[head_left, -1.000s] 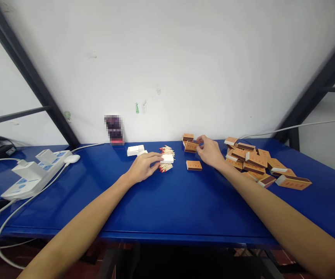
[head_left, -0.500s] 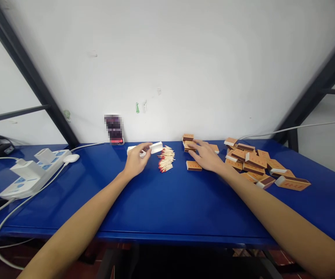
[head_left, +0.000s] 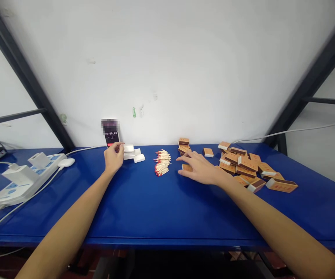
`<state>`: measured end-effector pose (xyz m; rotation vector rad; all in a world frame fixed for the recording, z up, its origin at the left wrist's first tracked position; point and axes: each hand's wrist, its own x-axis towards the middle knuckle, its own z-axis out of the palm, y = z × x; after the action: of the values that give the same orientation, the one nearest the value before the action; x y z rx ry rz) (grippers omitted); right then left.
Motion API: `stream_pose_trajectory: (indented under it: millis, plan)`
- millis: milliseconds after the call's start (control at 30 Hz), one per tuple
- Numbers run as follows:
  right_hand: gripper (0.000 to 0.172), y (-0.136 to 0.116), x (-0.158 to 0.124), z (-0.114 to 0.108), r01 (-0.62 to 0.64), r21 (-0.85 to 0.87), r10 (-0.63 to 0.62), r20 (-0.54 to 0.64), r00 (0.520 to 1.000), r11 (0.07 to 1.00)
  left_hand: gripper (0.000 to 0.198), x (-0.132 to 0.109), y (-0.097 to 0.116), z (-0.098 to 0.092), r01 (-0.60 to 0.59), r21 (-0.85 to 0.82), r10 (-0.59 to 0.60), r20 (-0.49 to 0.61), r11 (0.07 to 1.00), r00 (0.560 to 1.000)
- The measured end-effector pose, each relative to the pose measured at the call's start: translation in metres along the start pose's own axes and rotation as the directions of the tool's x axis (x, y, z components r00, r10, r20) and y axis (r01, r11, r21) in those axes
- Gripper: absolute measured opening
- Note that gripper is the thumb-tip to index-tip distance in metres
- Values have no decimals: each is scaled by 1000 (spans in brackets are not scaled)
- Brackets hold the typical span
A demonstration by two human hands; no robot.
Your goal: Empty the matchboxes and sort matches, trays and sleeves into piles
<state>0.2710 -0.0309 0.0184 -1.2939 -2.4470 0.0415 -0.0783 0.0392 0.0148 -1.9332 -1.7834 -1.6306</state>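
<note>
My left hand (head_left: 113, 157) is at the back of the blue table (head_left: 155, 209), its fingertips pinched on the end of a white matchbox tray (head_left: 128, 148). That tray lies on top of a few other white trays (head_left: 136, 155). My right hand (head_left: 200, 169) lies flat with fingers spread, resting over a single brown matchbox (head_left: 186, 167). A pile of red-tipped matches (head_left: 161, 162) sits between the two hands, touched by neither.
A heap of brown matchboxes (head_left: 248, 166) lies right of my right hand, with a small stack (head_left: 183, 144) and one loose box (head_left: 208, 152) behind it. A phone (head_left: 111, 133) leans on the wall. A white power strip (head_left: 24, 174) with cables sits far left.
My left hand lifted a white tray off the matches and carried it left onto the white trays. My right hand came forward from the back stack and spread over the single matchbox.
</note>
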Motion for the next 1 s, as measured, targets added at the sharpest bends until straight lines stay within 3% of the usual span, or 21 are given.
stream_pose_trajectory:
  millis: [300,400,567,800,1000]
  plan:
    - [48,-3,-4,-2,-59,-51,68,187,980,997,38,-1,-16,8,-66,108,49,153,992,987]
    - [46,-3,-2,-2,-69,-32,72,130,989,997,42,-2,-16,9,-85,112,64,182,990,981]
    - [59,8,13,5,-146,-65,145,-27,989,987,42,-4,-14,8,-96,118,70,206,988,976]
    - [59,42,28,14,-183,26,184,-8,983,983,41,-4,-13,9,-103,123,71,240,987,968]
    - [56,48,24,20,-159,67,160,-13,987,985,44,-7,-13,10,-86,154,43,261,984,964]
